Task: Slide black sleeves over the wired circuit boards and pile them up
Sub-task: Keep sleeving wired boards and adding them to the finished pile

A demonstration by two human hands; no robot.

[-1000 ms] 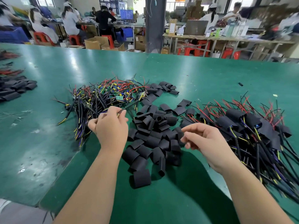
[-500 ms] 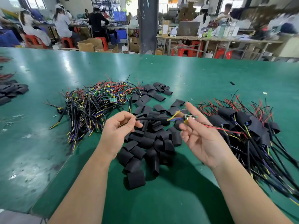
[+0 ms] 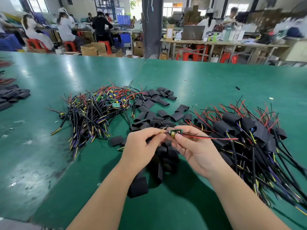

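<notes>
At the bottom of the frame two bare forearms are seen reaching up toward the centre. Just above them a flat black sleeve is laid on the green table, at the near edge of a heap of loose sleeves spread through the middle of the frame.

Over that heap a small green circuit board is held up between both hands. The left hand is curled, and the dark lead at the board's left end is pinched between its thumb and forefinger. The board itself is pinched by the thumb and fingertips of the right hand, whose other fingers are loosely bent. A red wire is run out from the board to the right. No sleeve is seen on this board.

At centre left a tangle of bare wired boards is piled; at the right, a pile of boards already sleeved is spread, with wires fanned out. More sleeves are stacked at the left edge.

Across the top, seated workers, red stools, cardboard boxes and a dark pillar are visible.
</notes>
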